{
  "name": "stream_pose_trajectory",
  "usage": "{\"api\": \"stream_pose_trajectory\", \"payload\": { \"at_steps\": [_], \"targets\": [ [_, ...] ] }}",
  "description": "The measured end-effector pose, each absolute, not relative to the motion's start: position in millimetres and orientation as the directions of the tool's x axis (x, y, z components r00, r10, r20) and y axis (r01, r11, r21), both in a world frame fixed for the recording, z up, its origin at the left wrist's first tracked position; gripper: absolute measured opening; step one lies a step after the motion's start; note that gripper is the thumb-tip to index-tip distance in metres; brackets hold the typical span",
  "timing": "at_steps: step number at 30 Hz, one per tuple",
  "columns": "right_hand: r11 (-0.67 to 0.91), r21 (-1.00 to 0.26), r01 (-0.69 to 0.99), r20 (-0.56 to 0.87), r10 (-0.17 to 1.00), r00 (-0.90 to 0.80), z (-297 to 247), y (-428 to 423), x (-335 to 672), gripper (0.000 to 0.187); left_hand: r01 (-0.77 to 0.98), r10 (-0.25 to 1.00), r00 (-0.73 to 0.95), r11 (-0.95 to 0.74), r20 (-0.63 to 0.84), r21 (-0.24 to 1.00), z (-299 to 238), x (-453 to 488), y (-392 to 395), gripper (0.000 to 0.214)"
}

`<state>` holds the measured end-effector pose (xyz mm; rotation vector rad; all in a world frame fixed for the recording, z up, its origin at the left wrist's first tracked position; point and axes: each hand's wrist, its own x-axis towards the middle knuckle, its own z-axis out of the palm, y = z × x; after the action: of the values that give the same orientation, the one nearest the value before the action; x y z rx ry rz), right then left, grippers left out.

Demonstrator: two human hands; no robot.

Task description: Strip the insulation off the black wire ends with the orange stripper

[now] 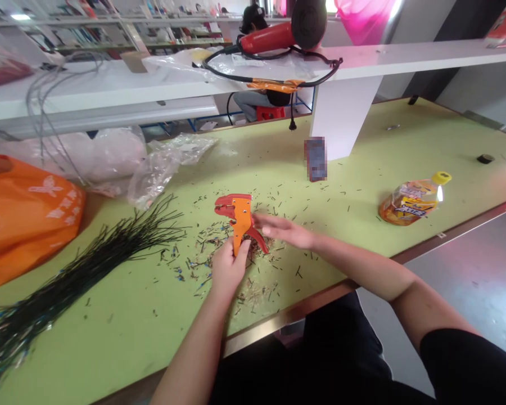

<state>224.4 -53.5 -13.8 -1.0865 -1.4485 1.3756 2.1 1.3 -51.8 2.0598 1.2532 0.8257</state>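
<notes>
Gripping an orange-and-red wire stripper (240,228) in the left hand (229,269), the person works over a pale green workbench (421,135). The left hand is closed around the orange grip, with the fingers wrapped on it, and the tool is near the middle of the bench, a little left of the person's body. Its long axis goes from the hand on the near side up to the head of the tool on the far side, and this head leans to the left. The right hand (283,232) comes from the right side. It is open and flat, with the fingers stretched toward the tool, and it seems to hold nothing. Its fingertips are just beside the tool, but I cannot tell if they touch it. So the left hand is the nearer one, and the right hand is on the right of the tool. Around the tool lie many small wire clippings (206,247). To the left lies a long bundle of dark wires (96,259), beside an orange plastic bag (25,219). On the far right lies a plastic bottle with a yellow cap (414,198).
</notes>
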Motion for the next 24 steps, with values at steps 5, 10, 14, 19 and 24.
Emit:
{"api": "stream_pose_trajectory", "payload": {
  "at_steps": [5, 10, 14, 19, 24],
  "targets": [
    [-0.034, -0.990, -0.137, 0.023, 0.918, -0.395, -21.4, -42.6, 189.4, 0.067, 0.561, 0.840, 0.494, -0.504, 0.222, 0.657, -52.3, 4.6, -1.1, 0.039],
    [-0.009, -0.968, -0.249, 0.079, 0.937, -0.341, -24.6, -37.9, 185.9, 0.050, 0.533, 0.831, 0.520, -0.497, 0.198, 0.685, -47.8, 4.8, -2.4, 0.040],
    [0.065, -0.911, -0.407, 0.139, 0.978, -0.155, -23.5, -39.8, 197.8, 0.040, 0.436, 0.847, 0.459, -0.478, 0.268, 0.762, -42.2, -0.7, 1.9, 0.041],
    [-0.002, -0.906, -0.423, 0.020, 0.999, -0.047, -31.6, -40.4, 222.6, 0.042, 0.409, 0.897, 0.300, -0.428, 0.324, 0.806, -40.5, -8.0, 10.3, 0.035],
    [-0.130, -0.905, -0.406, -0.062, 0.982, -0.176, -40.4, -41.3, 229.5, 0.039, 0.343, 0.926, 0.193, -0.374, 0.325, 0.862, -40.6, -8.8, 10.9, 0.032]
  ]
}}
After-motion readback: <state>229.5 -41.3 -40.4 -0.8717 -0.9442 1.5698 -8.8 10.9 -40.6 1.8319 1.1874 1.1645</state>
